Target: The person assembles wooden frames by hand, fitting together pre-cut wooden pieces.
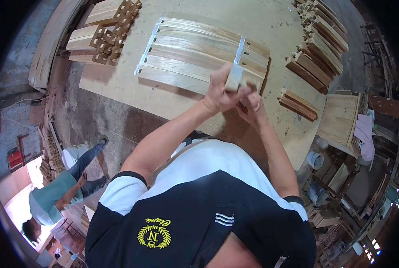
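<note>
Several pale wooden planks (pixel 186 51) lie side by side in a flat panel on the workbench, with small slots near their ends. One light strip of tape (pixel 151 42) crosses their left ends. A second strip (pixel 239 50) crosses near the right ends and widens toward my hands. My left hand (pixel 219 91) is closed around what looks like a roll of tape (pixel 233 81), a pale block shape at that strip's end. Close against it, at the panel's front edge, my right hand (pixel 253 107) has curled fingers; what they grip is hidden.
Stacked slotted wood pieces (pixel 94 42) stand at the back left. More wood strips (pixel 320 44) line the right side, with a short bundle (pixel 298 105) nearer. Buckets (pixel 315 160) are at right. A person in a green shirt (pixel 56 196) is at left.
</note>
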A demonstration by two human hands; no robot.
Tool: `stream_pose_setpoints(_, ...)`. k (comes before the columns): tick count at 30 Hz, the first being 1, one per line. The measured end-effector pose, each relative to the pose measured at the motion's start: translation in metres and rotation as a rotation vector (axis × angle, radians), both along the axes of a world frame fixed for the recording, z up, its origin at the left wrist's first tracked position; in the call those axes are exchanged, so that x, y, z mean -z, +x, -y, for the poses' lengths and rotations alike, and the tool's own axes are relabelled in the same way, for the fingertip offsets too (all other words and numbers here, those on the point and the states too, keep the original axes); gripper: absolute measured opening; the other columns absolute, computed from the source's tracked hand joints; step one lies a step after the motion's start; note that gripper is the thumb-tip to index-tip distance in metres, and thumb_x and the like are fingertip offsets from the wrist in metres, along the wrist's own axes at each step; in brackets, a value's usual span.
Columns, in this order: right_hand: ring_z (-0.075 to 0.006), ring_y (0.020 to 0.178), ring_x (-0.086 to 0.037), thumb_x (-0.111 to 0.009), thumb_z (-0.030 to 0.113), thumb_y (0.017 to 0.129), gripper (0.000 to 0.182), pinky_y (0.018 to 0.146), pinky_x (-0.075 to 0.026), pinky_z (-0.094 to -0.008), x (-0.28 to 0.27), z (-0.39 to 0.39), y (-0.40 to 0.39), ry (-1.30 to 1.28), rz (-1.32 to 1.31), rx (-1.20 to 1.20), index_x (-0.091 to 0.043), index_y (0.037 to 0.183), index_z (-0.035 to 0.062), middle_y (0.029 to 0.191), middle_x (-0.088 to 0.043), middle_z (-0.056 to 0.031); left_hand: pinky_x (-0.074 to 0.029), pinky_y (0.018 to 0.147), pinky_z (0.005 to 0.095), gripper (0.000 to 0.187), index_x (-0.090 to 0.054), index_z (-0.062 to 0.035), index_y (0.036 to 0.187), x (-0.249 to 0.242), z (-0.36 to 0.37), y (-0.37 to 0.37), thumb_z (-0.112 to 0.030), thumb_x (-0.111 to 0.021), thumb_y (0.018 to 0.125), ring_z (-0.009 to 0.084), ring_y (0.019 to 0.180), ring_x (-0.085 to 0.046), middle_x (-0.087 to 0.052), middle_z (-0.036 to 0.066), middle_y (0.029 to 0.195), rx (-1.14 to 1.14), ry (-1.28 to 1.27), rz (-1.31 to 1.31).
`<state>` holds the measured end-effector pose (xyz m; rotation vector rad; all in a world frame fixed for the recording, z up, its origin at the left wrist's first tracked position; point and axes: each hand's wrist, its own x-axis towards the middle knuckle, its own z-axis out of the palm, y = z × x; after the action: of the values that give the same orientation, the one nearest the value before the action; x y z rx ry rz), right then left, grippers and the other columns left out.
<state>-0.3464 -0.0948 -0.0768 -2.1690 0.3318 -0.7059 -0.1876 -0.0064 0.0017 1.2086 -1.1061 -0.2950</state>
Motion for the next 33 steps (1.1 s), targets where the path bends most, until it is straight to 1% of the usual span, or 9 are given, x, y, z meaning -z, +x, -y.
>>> stream_pose_setpoints(2, -0.0397, 0.091, -0.064, -0.079, 0.004, 0.072, 0.049, 0.075, -0.054, -0.0476, 0.068, -0.002, -0.026, 0.183, -0.007, 0.014, -0.059, 0.116, 0.0137, 0.097, -0.064, -0.0116, -0.049, 0.061, 0.0360, 0.052, -0.065, -0.0037, 0.092, 0.009, -0.007, -0.009, -0.048, -0.085, 0.075, 0.0291, 0.066, -0.059, -0.058, 0.011, 0.079, 0.064, -0.041, 0.111)
stream_pose_setpoints(7, -0.0397, 0.092, -0.063, -0.078, 0.001, 0.066, 0.051, 0.075, -0.055, -0.0488, 0.059, 0.003, -0.028, 0.095, -0.093, -0.112, -0.057, 0.108, 0.0207, 0.096, -0.064, -0.0083, -0.050, 0.063, 0.0346, 0.061, -0.061, -0.0013, 0.089, 0.021, -0.006, -0.008, -0.056, -0.082, 0.076, 0.0268, 0.068, -0.061, -0.061, 0.012, 0.083, -0.018, -0.014, 0.047)
stream_pose_setpoints(13, -0.0388, 0.092, -0.063, -0.079, 0.005, 0.067, 0.044, 0.076, -0.055, -0.0477, 0.052, 0.007, -0.028, 0.088, -0.170, -0.118, -0.061, 0.105, 0.0177, 0.098, -0.064, -0.0102, -0.050, 0.069, 0.0354, 0.065, -0.060, -0.0012, 0.096, 0.019, -0.008, -0.005, -0.057, -0.085, 0.073, 0.0267, 0.077, -0.062, -0.060, 0.011, 0.086, 0.069, 0.034, 0.026)
stream_pose_setpoints(17, -0.0360, 0.092, -0.064, -0.081, 0.012, 0.075, 0.041, 0.076, -0.054, -0.0456, -0.021, -0.018, -0.018, -0.271, -0.191, 0.110, -0.065, 0.112, 0.0096, 0.098, -0.066, -0.0110, -0.050, 0.084, 0.0402, 0.066, -0.060, -0.0019, 0.111, 0.008, -0.014, 0.017, -0.053, -0.081, 0.075, 0.0298, 0.094, -0.062, -0.060, 0.014, 0.100, 0.287, 0.066, 0.010)
stream_pose_setpoints(20, -0.0299, 0.086, -0.067, -0.082, 0.020, 0.082, 0.039, 0.074, -0.054, -0.0414, -0.028, -0.056, -0.038, -0.110, -0.219, 0.643, -0.066, 0.111, 0.0019, 0.091, -0.068, -0.0102, -0.046, 0.098, 0.0437, 0.070, -0.057, -0.0034, 0.129, 0.021, -0.048, 0.064, -0.051, -0.073, 0.080, 0.0303, 0.110, -0.059, -0.061, 0.015, 0.116, 0.164, 0.204, -0.008)
stream_pose_setpoints(22, -0.0213, 0.075, -0.065, -0.081, 0.026, 0.086, 0.032, 0.068, -0.052, -0.0359, -0.031, -0.087, -0.056, 0.139, -0.376, 0.785, -0.069, 0.102, 0.0007, 0.079, -0.067, -0.0095, -0.046, 0.103, 0.0431, 0.071, -0.052, -0.0052, 0.140, 0.038, -0.089, 0.112, -0.047, -0.070, 0.085, 0.0283, 0.119, -0.058, -0.060, 0.015, 0.126, 0.062, 0.263, -0.085)
stream_pose_setpoints(25, -0.0108, 0.066, -0.058, -0.078, 0.017, 0.087, 0.020, 0.061, -0.047, -0.0272, -0.041, -0.137, -0.032, 0.193, -0.357, 0.684, -0.069, 0.089, -0.0002, 0.072, -0.064, -0.0063, -0.052, 0.094, 0.0372, 0.056, -0.053, -0.0055, 0.141, 0.053, -0.165, 0.181, -0.031, -0.066, 0.093, 0.0220, 0.113, -0.061, -0.063, 0.014, 0.127, -0.026, 0.297, -0.336)
stream_pose_setpoints(28, -0.0079, 0.068, -0.059, -0.075, 0.013, 0.089, 0.015, 0.062, -0.048, -0.0256, -0.041, -0.163, 0.026, 0.409, -0.367, 0.452, -0.069, 0.091, -0.0007, 0.074, -0.066, -0.0043, -0.050, 0.093, 0.0326, 0.053, -0.060, -0.0015, 0.132, 0.065, -0.241, 0.234, -0.041, -0.063, 0.098, 0.0188, 0.102, -0.066, -0.070, 0.008, 0.111, -0.210, 0.442, -0.210)
stream_pose_setpoints(33, -0.0072, 0.068, -0.059, -0.073, 0.011, 0.090, 0.013, 0.061, -0.048, -0.0252, -0.052, -0.178, 0.188, 0.470, -0.211, 0.083, -0.069, 0.091, -0.0013, 0.073, -0.065, -0.0032, -0.055, 0.081, 0.0306, 0.028, -0.072, 0.0016, 0.108, 0.063, -0.306, 0.257, -0.021, -0.072, 0.091, 0.0168, 0.087, -0.070, -0.074, 0.012, 0.092, -0.512, 0.495, -0.089)
